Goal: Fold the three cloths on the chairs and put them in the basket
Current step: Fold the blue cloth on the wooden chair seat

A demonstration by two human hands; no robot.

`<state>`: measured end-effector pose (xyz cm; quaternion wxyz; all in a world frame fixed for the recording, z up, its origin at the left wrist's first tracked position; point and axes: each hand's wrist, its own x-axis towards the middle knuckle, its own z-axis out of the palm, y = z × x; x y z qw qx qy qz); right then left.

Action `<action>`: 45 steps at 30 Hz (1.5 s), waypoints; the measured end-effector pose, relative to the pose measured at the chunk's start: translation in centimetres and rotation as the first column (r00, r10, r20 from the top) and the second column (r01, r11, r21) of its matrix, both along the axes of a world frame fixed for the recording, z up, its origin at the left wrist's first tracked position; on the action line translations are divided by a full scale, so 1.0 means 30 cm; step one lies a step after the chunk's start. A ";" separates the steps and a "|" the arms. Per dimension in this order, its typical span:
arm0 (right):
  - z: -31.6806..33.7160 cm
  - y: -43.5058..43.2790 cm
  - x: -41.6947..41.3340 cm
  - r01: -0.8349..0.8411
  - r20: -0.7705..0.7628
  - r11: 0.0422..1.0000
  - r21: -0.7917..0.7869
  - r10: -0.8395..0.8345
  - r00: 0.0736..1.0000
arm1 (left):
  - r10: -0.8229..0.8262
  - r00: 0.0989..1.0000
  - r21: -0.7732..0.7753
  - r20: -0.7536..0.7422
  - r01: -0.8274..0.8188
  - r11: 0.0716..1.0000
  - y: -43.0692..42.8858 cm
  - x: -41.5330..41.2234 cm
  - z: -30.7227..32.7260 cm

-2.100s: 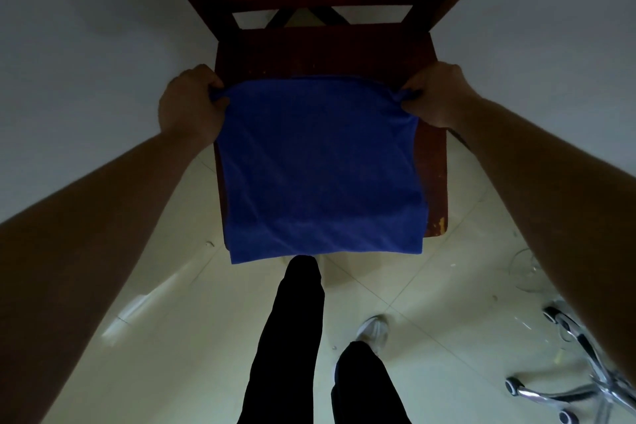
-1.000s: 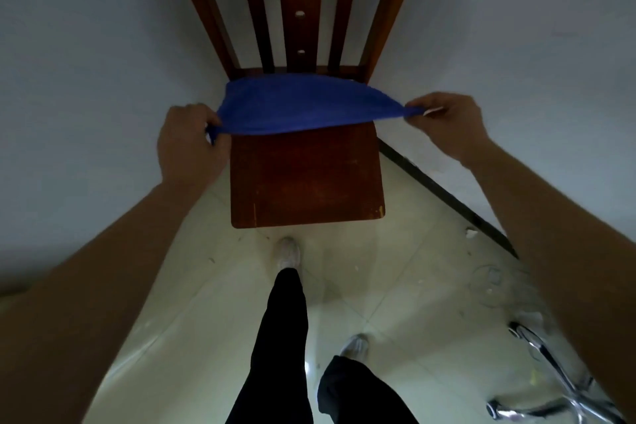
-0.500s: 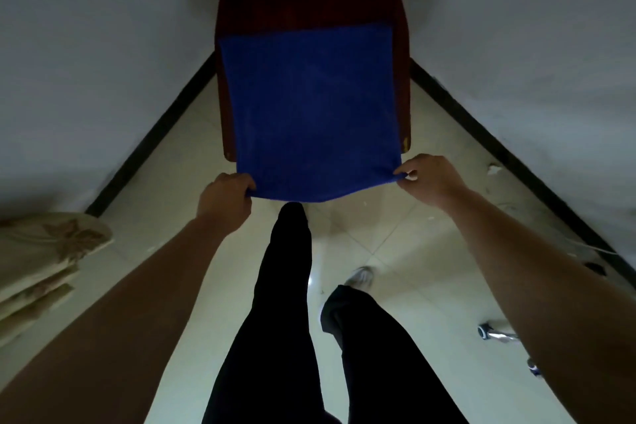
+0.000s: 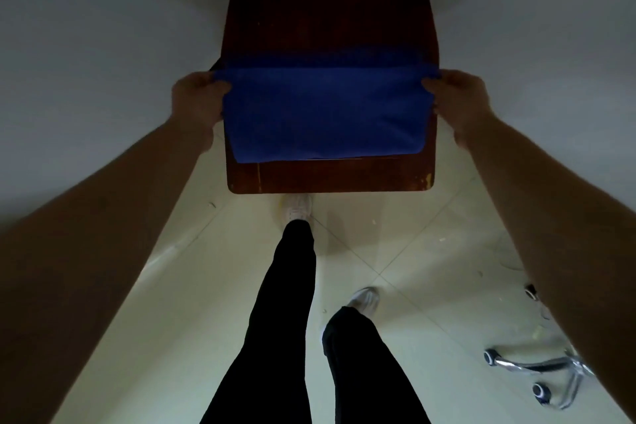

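2 hands closed: left hand point(image 4: 198, 100), right hand point(image 4: 457, 98) pinch blue cloth point(image 4: 325, 113) corners over chair seat point(image 4: 327, 21).

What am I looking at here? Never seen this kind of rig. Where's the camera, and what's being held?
There is no robot here: a person is working with two bare hands. The single picture comes from a wide-angle camera worn on the person's head, looking forward and down, so the arms reach in from the lower corners and the legs and shoes show below.

In front stands a dark wooden chair. On its seat lies a blue cloth, folded over on itself, with a further layer showing along its far edge. The left hand pinches the cloth's far left corner and the right hand pinches the far right corner.

At the lower right, on the tiled floor, is the chrome wheeled base of an office chair. No basket is in view.
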<state>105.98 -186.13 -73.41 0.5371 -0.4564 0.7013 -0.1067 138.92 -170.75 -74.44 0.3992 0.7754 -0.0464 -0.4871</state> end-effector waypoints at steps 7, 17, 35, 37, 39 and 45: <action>-0.106 -0.126 0.059 0.021 -0.007 0.999 -0.028 -0.021 1.000 | 0.109 0.994 -0.003 -0.011 -0.109 0.994 -0.110 0.063 -0.106; -0.141 -0.081 0.092 -0.146 -0.300 0.981 -0.130 0.101 0.948 | -0.209 0.817 0.158 0.537 0.146 0.976 -0.100 0.013 -0.154; -0.096 0.003 -0.105 -0.129 -0.116 0.958 0.256 0.163 0.980 | -0.877 -0.283 0.622 0.387 0.783 0.022 -0.178 -0.333 -0.212; -0.082 0.017 -0.100 -0.113 -0.076 0.974 0.198 0.130 0.989 | -0.901 -0.229 0.597 0.368 0.801 0.040 -0.185 -0.344 -0.210; -0.056 0.028 -0.072 -0.096 -0.009 0.987 0.133 0.098 0.995 | -0.902 -0.203 0.555 0.382 0.830 0.048 -0.188 -0.330 -0.199; 0.029 0.072 0.112 -0.070 0.260 0.995 0.076 0.048 0.964 | -0.478 0.465 0.180 0.745 0.550 0.816 -0.076 -0.271 -0.113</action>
